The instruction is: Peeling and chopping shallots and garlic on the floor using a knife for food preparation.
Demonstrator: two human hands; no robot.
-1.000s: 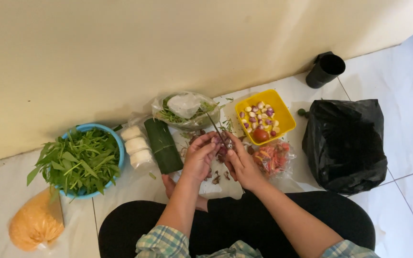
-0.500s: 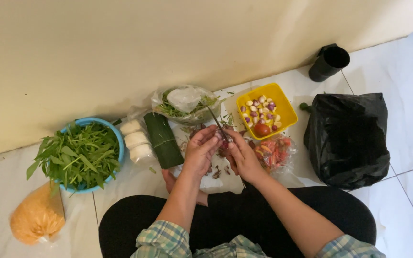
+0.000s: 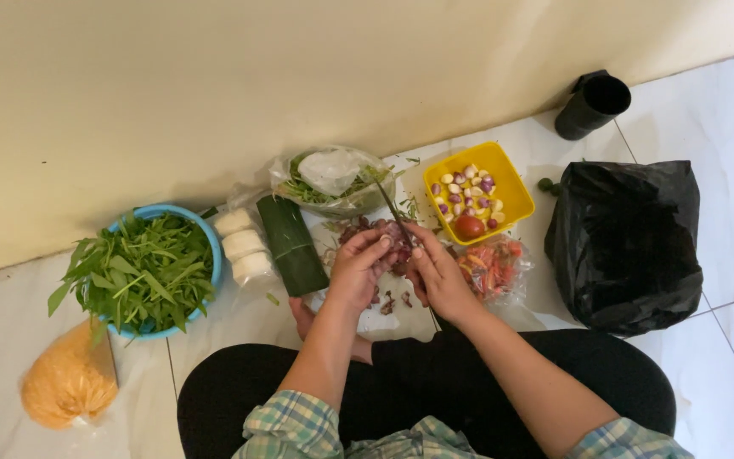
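Left hand and right hand: together, gripping a small reddish shallot, yellow tray lying just beyond.

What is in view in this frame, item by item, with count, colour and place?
basin: one, blue, left, full of green leaves
bag: one, orange, bottom left
white blocks: three, beside the basin
leaf roll: one, dark green, centre
bag of greens: one, clear, by the wall
tray: one, yellow, holding peeled cloves
chilli bag: one, red
black bag: one, right
cup: one, black, top right
knife: one, in right hand
left hand: on small purple pieces
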